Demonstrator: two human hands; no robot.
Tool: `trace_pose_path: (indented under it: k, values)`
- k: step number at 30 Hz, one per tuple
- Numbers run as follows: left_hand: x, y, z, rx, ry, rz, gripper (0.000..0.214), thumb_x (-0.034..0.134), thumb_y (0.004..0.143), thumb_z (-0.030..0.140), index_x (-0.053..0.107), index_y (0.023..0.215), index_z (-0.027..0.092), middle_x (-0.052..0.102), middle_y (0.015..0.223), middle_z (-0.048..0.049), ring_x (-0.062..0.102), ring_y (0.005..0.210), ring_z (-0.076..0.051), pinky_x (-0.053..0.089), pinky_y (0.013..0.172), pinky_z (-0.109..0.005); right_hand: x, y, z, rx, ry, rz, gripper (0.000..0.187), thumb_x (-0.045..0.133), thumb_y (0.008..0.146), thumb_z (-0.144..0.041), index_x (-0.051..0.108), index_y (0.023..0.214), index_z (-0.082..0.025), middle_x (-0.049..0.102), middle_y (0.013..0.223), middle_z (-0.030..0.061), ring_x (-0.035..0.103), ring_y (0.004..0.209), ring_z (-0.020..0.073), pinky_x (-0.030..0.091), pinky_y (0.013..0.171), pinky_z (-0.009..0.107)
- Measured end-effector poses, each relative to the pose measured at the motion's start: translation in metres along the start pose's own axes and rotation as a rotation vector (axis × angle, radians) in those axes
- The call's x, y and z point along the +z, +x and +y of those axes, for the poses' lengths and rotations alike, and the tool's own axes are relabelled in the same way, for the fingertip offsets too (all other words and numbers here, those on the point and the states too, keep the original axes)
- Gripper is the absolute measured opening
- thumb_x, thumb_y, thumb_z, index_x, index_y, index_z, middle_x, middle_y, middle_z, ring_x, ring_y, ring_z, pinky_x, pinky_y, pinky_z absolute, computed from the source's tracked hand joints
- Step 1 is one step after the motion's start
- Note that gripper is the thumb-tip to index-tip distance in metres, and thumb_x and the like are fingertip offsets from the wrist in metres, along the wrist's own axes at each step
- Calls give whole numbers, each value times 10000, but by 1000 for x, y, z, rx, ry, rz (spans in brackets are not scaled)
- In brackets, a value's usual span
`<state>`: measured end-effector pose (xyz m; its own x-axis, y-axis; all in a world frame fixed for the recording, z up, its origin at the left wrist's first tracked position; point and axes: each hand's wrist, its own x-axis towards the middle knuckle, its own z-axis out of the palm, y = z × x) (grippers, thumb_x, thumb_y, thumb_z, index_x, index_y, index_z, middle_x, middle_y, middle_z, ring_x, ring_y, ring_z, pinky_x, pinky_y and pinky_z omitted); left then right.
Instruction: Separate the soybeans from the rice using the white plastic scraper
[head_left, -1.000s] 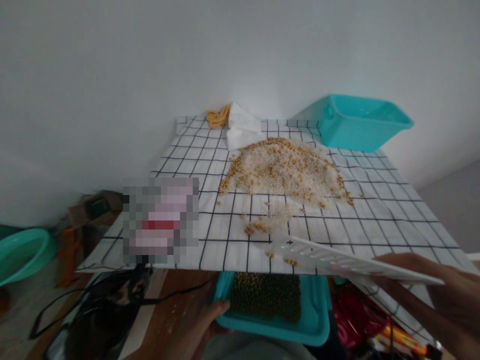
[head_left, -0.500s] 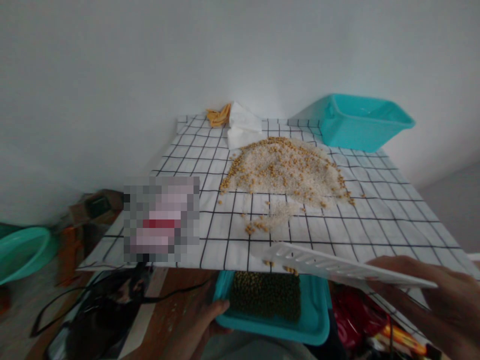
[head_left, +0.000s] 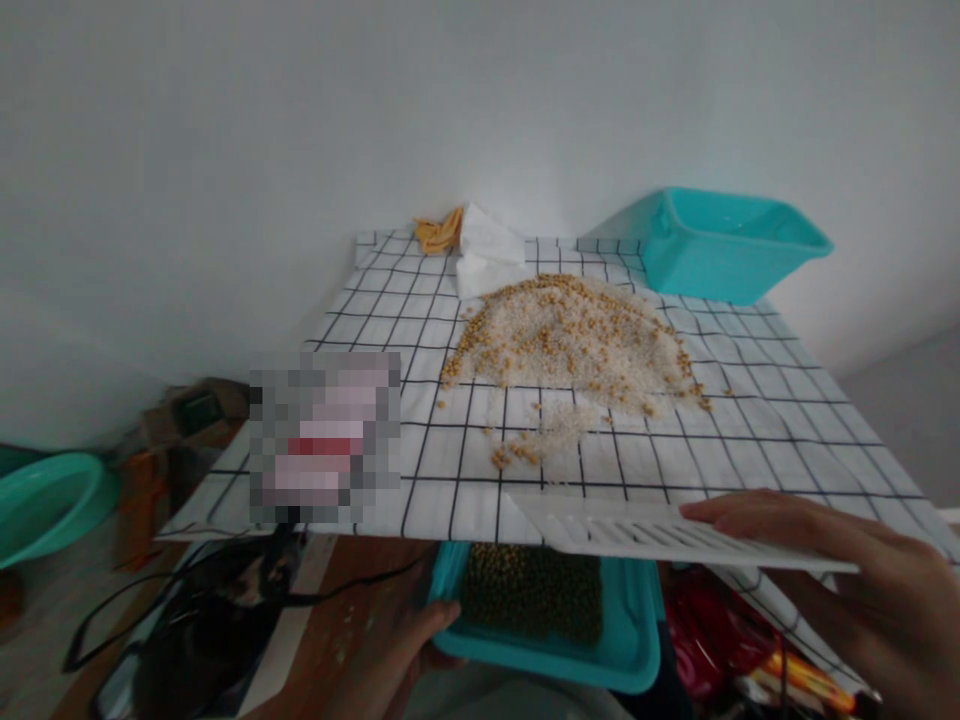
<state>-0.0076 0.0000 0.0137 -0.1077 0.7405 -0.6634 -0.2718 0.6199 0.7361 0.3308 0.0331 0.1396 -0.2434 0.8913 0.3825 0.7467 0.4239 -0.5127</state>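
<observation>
My right hand (head_left: 862, 560) grips a white slotted plastic board (head_left: 645, 532), held tilted at the table's front edge. Below that edge, my left hand (head_left: 412, 645) has its thumb over the left rim of a teal plastic tray (head_left: 555, 662). Inside the tray lie tan beans (head_left: 499, 570) and darker beans (head_left: 544, 600), partly in shadow. On the checked cloth (head_left: 420, 450) a wide pile of white grains mixed with tan beans (head_left: 570, 340) is spread out. A smaller patch of grains and beans (head_left: 525, 447) sits between the pile and the board.
A deep teal bin (head_left: 735, 255) stands at the back right of the table. White tissue (head_left: 487, 255) and an orange cloth (head_left: 437, 235) lie at the back. A pixelated object (head_left: 322, 440) is at the left. On the floor at far left rests a green basin (head_left: 52, 510).
My right hand has tilted the slotted board and brought it down to the table edge. The few beans seen beside it earlier no longer show on the cloth. My left hand and tray stay put.
</observation>
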Motion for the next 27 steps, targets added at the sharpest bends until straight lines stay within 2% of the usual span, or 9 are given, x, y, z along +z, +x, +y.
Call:
trace_pose_path:
  k: [2,5,8,12,18,23,25,27]
  values:
    - [-3,2,-2,2,12,-31,707,783,679,273,594,1360,257,794,1126,-64,730,833,-275,583,518,-280,-1,1,0,-1,14,-25,209,571,896,-335,748,1008,-334,804,939,-6,771,791,189,623,650,227]
    - [-4,4,-2,15,32,-61,669,769,701,275,601,1349,261,802,1097,-52,728,808,-260,581,523,-270,0,1,-2,78,-16,68,188,589,893,-344,742,1001,-327,802,938,-8,769,821,202,619,680,240]
    - [0,4,0,17,47,-29,675,766,671,279,614,1328,263,822,971,-37,720,719,-247,562,475,-256,3,0,-3,136,-48,153,171,586,902,-367,726,998,-351,795,892,-45,761,789,160,593,691,199]
    - [4,7,-1,6,59,14,678,773,609,267,646,1275,248,812,796,-24,677,589,-215,517,399,-234,6,1,-5,149,-55,155,150,602,896,-404,714,992,-379,785,853,-80,730,682,112,565,665,168]
    - [4,4,-2,2,-7,13,656,771,645,257,621,1283,236,818,902,-26,687,652,-209,552,454,-245,8,2,-3,160,-51,202,190,578,902,-486,720,956,-372,789,876,-77,749,759,131,573,713,187]
    - [3,0,2,-17,15,-29,690,777,658,273,601,1325,261,821,935,-29,734,745,-267,590,516,-292,11,1,5,226,-137,209,294,585,869,-561,711,942,-306,784,822,-37,740,677,160,577,577,216]
    - [1,1,1,-5,12,-38,690,780,670,278,597,1336,285,817,994,-31,738,804,-279,591,527,-292,13,4,7,226,-140,196,258,592,880,-518,702,954,-297,784,847,-25,746,712,168,571,552,214]
    - [-1,4,-3,9,-7,-26,708,788,668,277,590,1348,295,812,1032,-35,734,862,-293,578,507,-279,16,9,6,176,-131,164,180,611,892,-431,692,979,-297,785,877,-20,751,753,173,592,628,231]
